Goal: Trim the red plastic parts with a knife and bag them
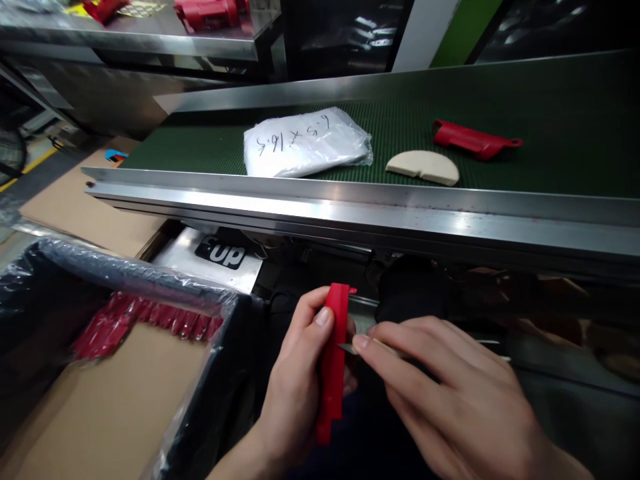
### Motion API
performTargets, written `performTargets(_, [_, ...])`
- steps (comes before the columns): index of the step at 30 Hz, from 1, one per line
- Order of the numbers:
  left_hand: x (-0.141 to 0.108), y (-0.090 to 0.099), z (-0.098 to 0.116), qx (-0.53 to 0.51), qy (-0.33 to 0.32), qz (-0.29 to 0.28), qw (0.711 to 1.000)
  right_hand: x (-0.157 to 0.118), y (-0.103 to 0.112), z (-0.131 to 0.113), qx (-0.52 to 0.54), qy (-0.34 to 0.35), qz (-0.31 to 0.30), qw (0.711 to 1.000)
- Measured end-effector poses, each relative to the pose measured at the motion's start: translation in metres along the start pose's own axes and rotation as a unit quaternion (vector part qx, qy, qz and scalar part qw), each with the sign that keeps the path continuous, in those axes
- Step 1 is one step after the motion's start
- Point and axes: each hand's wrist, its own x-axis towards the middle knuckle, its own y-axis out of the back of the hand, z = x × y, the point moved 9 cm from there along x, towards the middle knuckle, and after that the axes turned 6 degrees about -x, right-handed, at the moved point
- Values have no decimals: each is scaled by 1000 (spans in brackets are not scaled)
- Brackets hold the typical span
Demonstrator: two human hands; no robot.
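My left hand (300, 373) is closed around a long red plastic part (334, 367), held roughly upright with the thumb along its face. In my right hand (445, 387) is a slim knife (347, 348), pinched between thumb and fingers. Its pointed blade tip meets the edge of the red part near the middle; most of the handle is hidden by my fingers. Beyond my hands, on the green conveyor belt (200, 143), lie another red plastic part (475, 140), a cream half-round piece (424, 167) and a plastic-wrapped white pack (305, 143) with handwriting.
A metal rail (350, 200) edges the conveyor in front of me. At the left, a dark plastic-lined bin (200, 393) holds cardboard and several bagged red parts (145, 319). Flat cardboard (95, 207) lies behind it. More red parts (207, 15) rest on a metal table at the back.
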Motion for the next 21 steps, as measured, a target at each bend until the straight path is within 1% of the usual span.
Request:
performTargets(2, [0,0,2,2,1,-4,1000,-2,-2,-3,-5,-3,-12,1000])
performTargets(5, [2,1,8,12,-27,-4,1000,-5,-2,-7,-3,-6,-7,1000])
performTargets(7, [4,0,11,9,-42,-12,999,-8,-3,-10,-7,5,-11,1000])
performTargets(10, [6,-2,12,-7,-43,-21,999,-12,-8,-16,-16,29,-33,999])
performTargets(13, [8,-6,13,-27,-42,-31,998,-14,-8,-17,-20,21,-19,999])
performTargets(15, [11,-9,14,-49,-37,-35,997,-14,-5,-17,-24,16,-6,1000])
performTargets(18, [16,-7,18,-71,-43,-17,996,-13,1,-15,-19,22,-9,1000])
performTargets(21, [16,-7,22,-47,-59,-12,997,-13,13,-1,-6,8,3,1000])
